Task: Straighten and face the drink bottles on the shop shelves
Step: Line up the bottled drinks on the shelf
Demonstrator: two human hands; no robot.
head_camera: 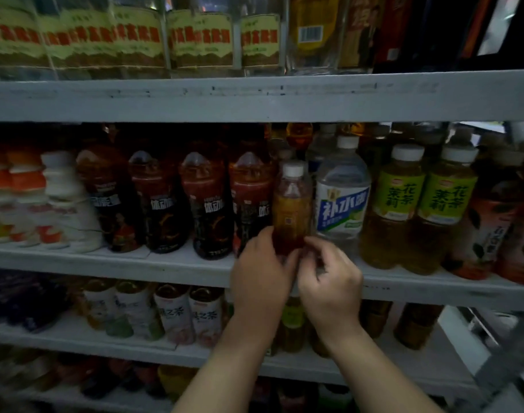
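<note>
Bottle (pixel 292 204) w/ white cap (pixel 294 169) at shelf (pixel 135 263) front edge; left hand (pixel 260 263) and right hand (pixel 329 275) pinch its base, prob. to twist label (pixel 290 214) forward (front seems hidden).

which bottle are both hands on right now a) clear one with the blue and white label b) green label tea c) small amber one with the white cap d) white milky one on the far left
c: the left hand and right hand both grip the base of the small amber bottle, beside the clear bottle.
</note>
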